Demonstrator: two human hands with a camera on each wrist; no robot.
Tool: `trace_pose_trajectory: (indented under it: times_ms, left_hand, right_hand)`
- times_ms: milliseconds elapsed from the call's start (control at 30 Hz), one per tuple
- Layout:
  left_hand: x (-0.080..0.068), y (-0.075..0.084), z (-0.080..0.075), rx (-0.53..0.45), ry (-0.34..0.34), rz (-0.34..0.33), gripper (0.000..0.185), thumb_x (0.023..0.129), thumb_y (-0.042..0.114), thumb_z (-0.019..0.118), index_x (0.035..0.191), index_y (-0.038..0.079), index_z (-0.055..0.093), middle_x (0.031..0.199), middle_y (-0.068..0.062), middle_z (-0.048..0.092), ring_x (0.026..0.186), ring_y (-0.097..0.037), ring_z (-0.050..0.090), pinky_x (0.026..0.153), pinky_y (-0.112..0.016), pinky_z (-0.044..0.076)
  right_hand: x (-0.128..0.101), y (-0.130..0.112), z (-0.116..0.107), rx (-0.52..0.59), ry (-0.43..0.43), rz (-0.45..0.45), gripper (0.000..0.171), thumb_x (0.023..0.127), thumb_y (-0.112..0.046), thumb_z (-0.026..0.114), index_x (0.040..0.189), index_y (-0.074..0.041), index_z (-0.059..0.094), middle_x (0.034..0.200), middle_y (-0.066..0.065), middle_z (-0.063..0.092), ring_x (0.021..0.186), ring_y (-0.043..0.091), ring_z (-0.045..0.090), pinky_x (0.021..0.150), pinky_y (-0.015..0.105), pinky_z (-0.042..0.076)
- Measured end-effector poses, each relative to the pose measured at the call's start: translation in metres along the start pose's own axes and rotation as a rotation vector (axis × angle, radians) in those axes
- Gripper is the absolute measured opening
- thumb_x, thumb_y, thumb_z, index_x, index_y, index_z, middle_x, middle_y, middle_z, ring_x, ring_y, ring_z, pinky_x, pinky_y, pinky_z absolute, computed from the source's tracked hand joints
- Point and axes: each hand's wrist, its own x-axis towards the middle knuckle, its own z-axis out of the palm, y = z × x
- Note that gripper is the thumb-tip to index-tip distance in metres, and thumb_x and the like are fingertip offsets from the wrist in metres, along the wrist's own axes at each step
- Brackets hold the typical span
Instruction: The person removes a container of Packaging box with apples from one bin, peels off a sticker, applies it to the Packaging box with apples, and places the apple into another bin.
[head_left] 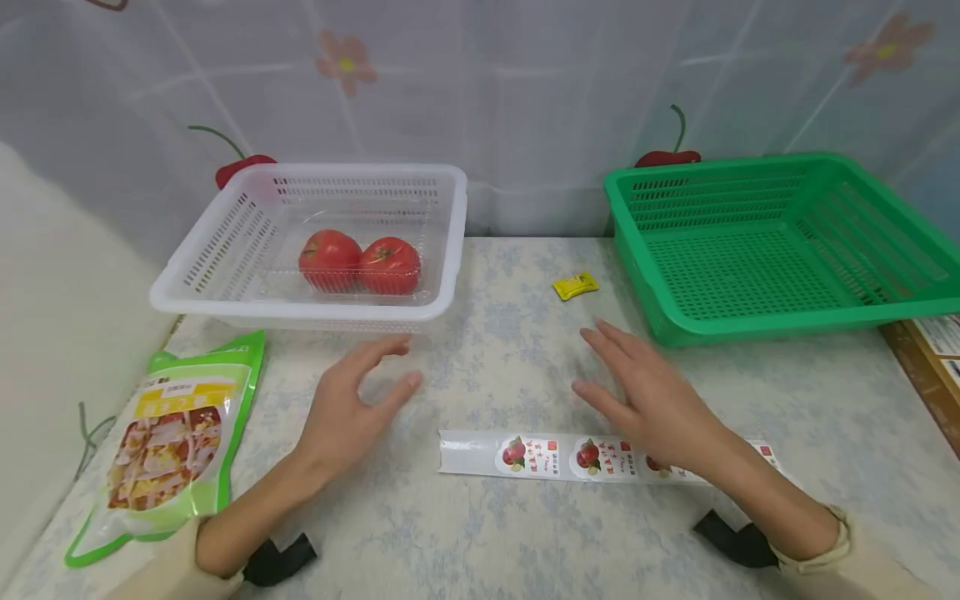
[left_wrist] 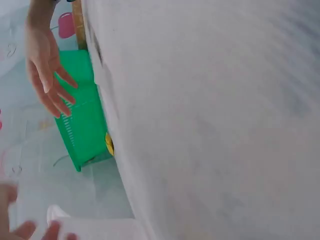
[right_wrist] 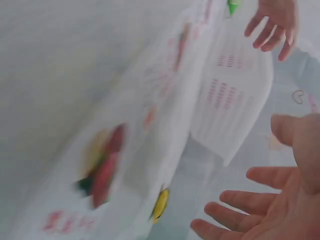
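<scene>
My left hand (head_left: 348,417) hovers over the table in front of the white basket (head_left: 303,310), fingers apart and holding nothing. Inside that basket lies a clear plastic box (head_left: 281,250) with two red tomatoes (head_left: 330,260). Above the right part of a strip of fruit stickers (head_left: 468,452) is my right hand (head_left: 652,396), its fingers spread and relaxed, with nothing in them. A small yellow packet (head_left: 576,286) lies beyond its fingertips. In the right wrist view the sticker strip (right_wrist: 102,165) looms close and blurred, beside the right hand's spread fingers (right_wrist: 250,202).
A green basket (head_left: 757,321) stands at the back right, with nothing seen inside. On the left lies a green-edged food bag (head_left: 176,442). Behind the table hangs a patterned curtain (head_left: 540,108). A brown-edged item (head_left: 926,375) shows at the right table edge.
</scene>
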Motion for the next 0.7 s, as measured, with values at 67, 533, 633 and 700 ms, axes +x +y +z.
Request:
trace_pose_trajectory:
  times_ms: [67,533,633,700]
  left_hand:
    - [0.006,-0.001,-0.003,-0.280,0.157,-0.072,0.039,0.094,0.007,0.067,0.131,0.001,0.058,0.108,-0.011,0.064,0.104,-0.022,0.062,0.095,-0.034,0.050]
    - [0.035,0.000,-0.007,-0.870,0.466,-0.554,0.056,0.097,0.019,0.064,0.146,0.019,0.037,0.122,-0.003,0.023,0.114,-0.018,0.041,0.105,-0.042,0.042]
    - [0.036,0.000,-0.007,-0.878,0.471,-0.549,0.064,0.096,0.015,0.065,0.150,0.022,0.032,0.131,-0.004,0.018,0.123,-0.022,0.039,0.106,-0.037,0.042]
    - [0.036,0.000,-0.008,-0.881,0.472,-0.550,0.072,0.095,0.012,0.066,0.154,0.026,0.028,0.137,-0.004,0.014,0.130,-0.024,0.035,0.107,-0.035,0.041]
  right_hand:
    - [0.006,-0.008,-0.003,0.086,0.065,0.037,0.056,0.100,-0.035,0.059,0.146,-0.006,0.045,0.148,0.015,0.045,0.132,0.036,0.044,0.100,0.058,0.041]
    - [0.101,-0.092,0.000,0.296,0.079,-0.146,0.057,0.100,-0.032,0.059,0.147,-0.005,0.042,0.152,0.009,0.038,0.141,0.021,0.032,0.112,0.046,0.034]
    - [0.129,-0.108,0.007,0.355,0.068,-0.144,0.060,0.099,-0.030,0.059,0.149,-0.004,0.037,0.153,0.009,0.036,0.140,0.019,0.033,0.110,0.040,0.037]
    - [0.147,-0.118,0.011,0.418,0.047,-0.106,0.065,0.099,-0.030,0.059,0.151,-0.003,0.032,0.155,0.009,0.032,0.142,0.018,0.030,0.111,0.039,0.034]
